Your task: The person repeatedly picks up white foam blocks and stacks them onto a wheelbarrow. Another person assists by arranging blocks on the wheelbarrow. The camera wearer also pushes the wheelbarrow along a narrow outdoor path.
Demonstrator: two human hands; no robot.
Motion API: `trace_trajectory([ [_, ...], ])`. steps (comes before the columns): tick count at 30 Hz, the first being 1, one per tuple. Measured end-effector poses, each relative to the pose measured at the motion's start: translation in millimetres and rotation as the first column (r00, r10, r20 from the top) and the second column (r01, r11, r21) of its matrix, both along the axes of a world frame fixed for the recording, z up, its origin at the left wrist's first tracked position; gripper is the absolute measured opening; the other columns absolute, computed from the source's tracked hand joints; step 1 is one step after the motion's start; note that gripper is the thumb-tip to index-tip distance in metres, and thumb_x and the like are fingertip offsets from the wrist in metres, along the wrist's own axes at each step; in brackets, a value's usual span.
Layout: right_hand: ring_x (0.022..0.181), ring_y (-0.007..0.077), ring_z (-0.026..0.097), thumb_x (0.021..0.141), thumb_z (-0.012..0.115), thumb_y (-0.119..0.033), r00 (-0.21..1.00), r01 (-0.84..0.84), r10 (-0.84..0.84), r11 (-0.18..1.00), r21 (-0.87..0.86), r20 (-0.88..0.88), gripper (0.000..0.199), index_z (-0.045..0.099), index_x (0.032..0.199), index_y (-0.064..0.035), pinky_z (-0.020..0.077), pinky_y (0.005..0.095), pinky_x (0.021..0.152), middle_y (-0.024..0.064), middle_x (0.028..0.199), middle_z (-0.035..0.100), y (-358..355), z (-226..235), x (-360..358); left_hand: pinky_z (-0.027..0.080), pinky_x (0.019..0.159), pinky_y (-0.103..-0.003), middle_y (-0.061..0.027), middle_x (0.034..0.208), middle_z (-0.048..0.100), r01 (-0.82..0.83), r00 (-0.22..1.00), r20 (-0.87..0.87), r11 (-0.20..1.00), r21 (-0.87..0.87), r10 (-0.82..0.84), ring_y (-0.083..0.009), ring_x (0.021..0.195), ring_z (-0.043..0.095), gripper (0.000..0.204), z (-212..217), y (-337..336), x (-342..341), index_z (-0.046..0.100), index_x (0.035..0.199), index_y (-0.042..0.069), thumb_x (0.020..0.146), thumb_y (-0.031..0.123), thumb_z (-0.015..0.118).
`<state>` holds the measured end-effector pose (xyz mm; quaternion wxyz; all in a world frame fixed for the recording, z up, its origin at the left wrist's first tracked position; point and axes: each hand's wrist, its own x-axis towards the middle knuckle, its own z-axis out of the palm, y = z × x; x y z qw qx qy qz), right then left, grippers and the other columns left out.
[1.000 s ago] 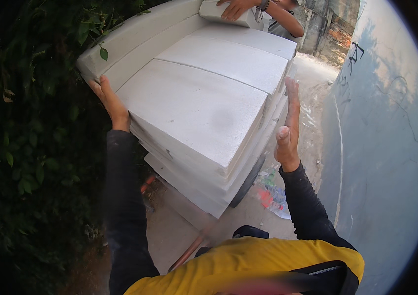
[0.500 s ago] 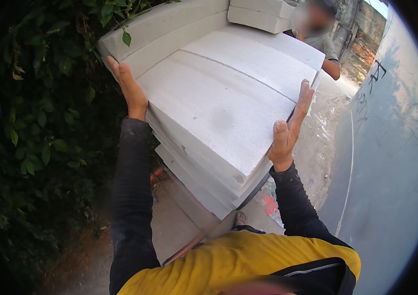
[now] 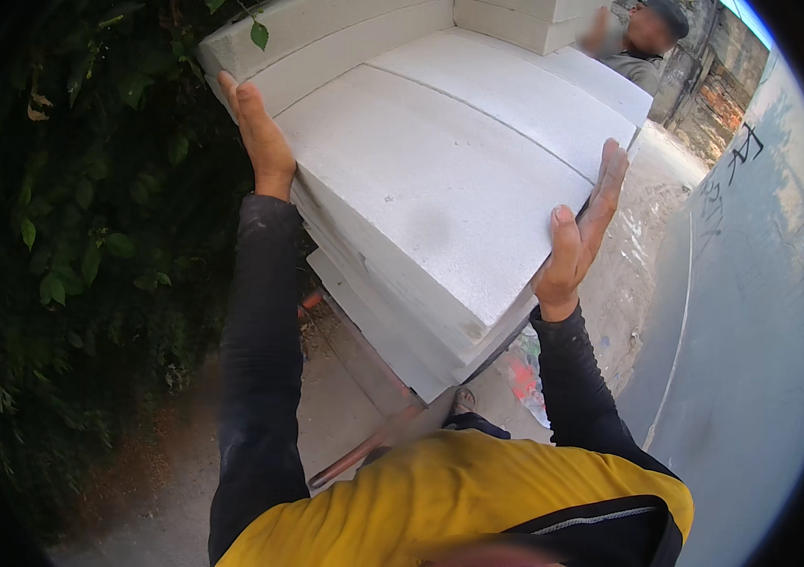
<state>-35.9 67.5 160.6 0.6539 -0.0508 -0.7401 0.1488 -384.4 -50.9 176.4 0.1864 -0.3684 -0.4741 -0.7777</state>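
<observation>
A stack of large white foam-like slabs (image 3: 440, 189) fills the middle of the view, several layers high. My left hand (image 3: 258, 132) presses flat against the left edge of the top slab, fingers pointing up. On the opposite edge, my right hand (image 3: 579, 236) grips the same slab, thumb on top. Both forearms are in dark sleeves, over a yellow vest at the bottom. More white blocks (image 3: 515, 19) lie farther back on the stack.
Another person (image 3: 643, 42) stands at the far end of the stack. Dense green foliage (image 3: 71, 236) lines the left. A pale painted wall (image 3: 761, 331) runs along the right. A reddish bar (image 3: 364, 444) and paved ground (image 3: 336, 406) lie under the stack.
Both hands have slid along the slab's edges toward me as the stack looms closer and higher. The other person's hands have left the far blocks.
</observation>
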Motion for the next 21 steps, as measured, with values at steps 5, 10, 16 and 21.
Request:
trace_trajectory([
  [5, 0.158, 0.041, 0.003, 0.092, 0.045, -0.024, 0.999, 0.015, -0.015, 1.0, 0.011, 0.028, 0.081, 0.017, 0.158, 0.0116, 0.0015, 0.0521, 0.127, 0.0248, 0.168, 0.019, 3, -1, 4, 0.005, 0.128, -0.039, -0.023, 0.172, 0.006, 0.007, 1.0, 0.006, 1.0, 0.0, -0.007, -0.0304, 0.16, 0.005, 0.099, 4, 1, 2, 0.008, 0.161, -0.009, 0.103, 0.067, 0.033],
  [10, 0.158, 0.0405, 0.005, 0.096, 0.045, -0.028, 0.996, 0.058, -0.058, 0.998, -0.004, 0.065, 0.079, 0.017, 0.159, 0.0102, 0.0036, 0.0516, 0.127, 0.0252, 0.167, 0.021, -3, 3, 7, 0.002, 0.128, -0.041, -0.0237, 0.171, 0.005, -0.006, 1.0, -0.01, 1.0, -0.012, 0.006, -0.0315, 0.16, 0.001, 0.097, 1, 0, -3, 0.009, 0.161, -0.009, 0.104, 0.066, 0.031],
  [16, 0.154, 0.0362, 0.024, 0.106, 0.041, -0.045, 0.997, 0.012, -0.006, 0.996, 0.085, -0.08, 0.078, 0.021, 0.159, 0.0078, 0.0147, 0.049, 0.125, 0.0245, 0.165, 0.026, 43, 79, 16, 0.001, 0.128, -0.042, -0.0247, 0.171, 0.004, -0.047, 0.998, -0.037, 0.998, -0.028, 0.046, -0.0332, 0.16, -0.001, 0.097, -1, 0, -4, 0.009, 0.161, -0.009, 0.104, 0.067, 0.029],
  [21, 0.151, 0.0376, 0.032, 0.104, 0.04, -0.061, 0.89, 0.411, -0.455, 0.827, 0.385, 0.027, 0.081, 0.035, 0.157, -0.0007, 0.0238, 0.049, 0.123, 0.0273, 0.159, 0.037, 149, 174, -15, 0.002, 0.128, -0.042, -0.0243, 0.171, 0.003, -0.037, 0.999, -0.019, 0.999, -0.033, 0.037, -0.0328, 0.16, 0.0, 0.098, 1, 0, -2, 0.009, 0.161, -0.008, 0.103, 0.068, 0.029],
])
